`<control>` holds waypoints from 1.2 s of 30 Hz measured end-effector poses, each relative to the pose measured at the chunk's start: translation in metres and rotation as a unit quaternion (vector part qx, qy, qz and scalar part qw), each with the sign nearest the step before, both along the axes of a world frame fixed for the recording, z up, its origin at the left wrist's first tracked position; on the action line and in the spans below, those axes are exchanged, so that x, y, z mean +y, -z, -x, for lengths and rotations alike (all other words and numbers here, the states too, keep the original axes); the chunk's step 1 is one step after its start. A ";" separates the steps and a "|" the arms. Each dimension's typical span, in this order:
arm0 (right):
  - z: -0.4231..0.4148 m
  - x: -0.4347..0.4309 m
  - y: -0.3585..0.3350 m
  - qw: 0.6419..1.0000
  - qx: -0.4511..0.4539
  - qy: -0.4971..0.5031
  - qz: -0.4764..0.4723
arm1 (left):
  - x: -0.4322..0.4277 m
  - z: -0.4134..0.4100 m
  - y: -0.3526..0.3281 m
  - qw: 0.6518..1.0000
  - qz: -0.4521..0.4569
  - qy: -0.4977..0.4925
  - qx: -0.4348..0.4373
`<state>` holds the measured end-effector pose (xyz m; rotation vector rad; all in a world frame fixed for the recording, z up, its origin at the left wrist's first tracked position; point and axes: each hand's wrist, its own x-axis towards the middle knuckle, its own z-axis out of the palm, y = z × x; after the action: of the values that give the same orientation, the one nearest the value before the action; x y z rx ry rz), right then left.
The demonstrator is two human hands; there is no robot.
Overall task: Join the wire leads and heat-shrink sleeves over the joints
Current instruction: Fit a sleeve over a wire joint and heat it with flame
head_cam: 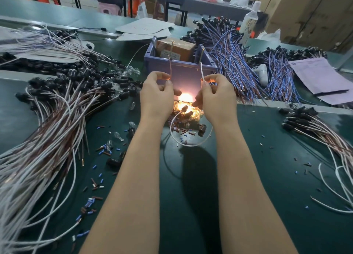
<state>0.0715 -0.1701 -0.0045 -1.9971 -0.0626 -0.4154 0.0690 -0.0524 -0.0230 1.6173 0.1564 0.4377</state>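
Green bench [257, 158]; before the blue bin [184, 73], left hand [155, 97] pinches the brown lead [170, 66], right hand [217, 97] the white lead [202, 72], ends rising above fingertips [168, 83]

Glowing orange-white at the small lit glass bulb [185, 97], burning out detail around it and warming the blue-grey plastic bin [184, 72] just behind. Throwing a long dark shadow [193, 173] over the dark green table mat [267, 177] nearer than the bulb. Smearing and bending the white-and-brown wire bundles [38, 139] far left of it.
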 end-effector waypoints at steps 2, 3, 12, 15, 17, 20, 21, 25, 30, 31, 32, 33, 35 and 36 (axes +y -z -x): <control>0.000 -0.001 0.001 1.000 0.001 -0.001 0.000 | 0.000 0.000 0.001 1.000 0.000 0.003 0.001; 0.000 -0.001 0.001 1.000 0.001 -0.001 -0.001 | -0.001 0.000 0.001 1.000 -0.001 0.004 0.001; -0.004 -0.008 0.006 0.989 0.131 -0.043 -0.052 | 0.005 -0.007 0.004 0.992 -0.041 0.032 0.119; -0.008 -0.005 0.020 0.985 0.140 -0.006 0.102 | 0.003 -0.005 0.006 0.976 -0.066 0.079 0.194; -0.008 0.001 0.030 0.977 0.140 -0.002 0.159 | 0.001 0.000 0.007 0.965 -0.082 0.113 0.224; -0.012 0.010 0.042 0.968 0.129 0.006 0.216 | -0.003 0.003 0.008 0.949 -0.094 0.162 0.254; -0.013 0.011 0.045 0.963 0.128 0.010 0.237 | -0.003 0.003 0.009 0.943 -0.102 0.172 0.265; -0.015 0.012 0.052 0.951 0.144 0.024 0.272 | -0.002 0.003 0.010 0.925 -0.139 0.199 0.291; -0.013 0.010 0.051 0.976 0.111 0.064 0.177 | -0.001 0.003 0.010 0.928 -0.156 0.197 0.274; -0.013 0.009 0.049 0.984 0.103 0.063 0.132 | 0.000 0.002 0.011 0.933 -0.171 0.180 0.262; -0.013 0.007 0.047 0.991 0.098 0.058 0.076 | 0.001 0.001 0.013 0.935 -0.194 0.161 0.250; -0.014 0.006 0.044 0.994 0.097 0.047 0.011 | 0.001 0.000 0.014 0.933 -0.222 0.147 0.242; -0.016 0.005 0.039 0.987 0.104 0.023 -0.117 | 0.001 -0.001 0.016 0.917 -0.280 0.136 0.250; -0.017 0.005 0.037 0.977 0.111 0.009 -0.180 | 0.000 -0.001 0.018 0.905 -0.307 0.133 0.263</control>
<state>0.0883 -0.1653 -0.0418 -1.6742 0.1596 -0.1955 0.0700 -0.0524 -0.0406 2.3207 0.2111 -0.2034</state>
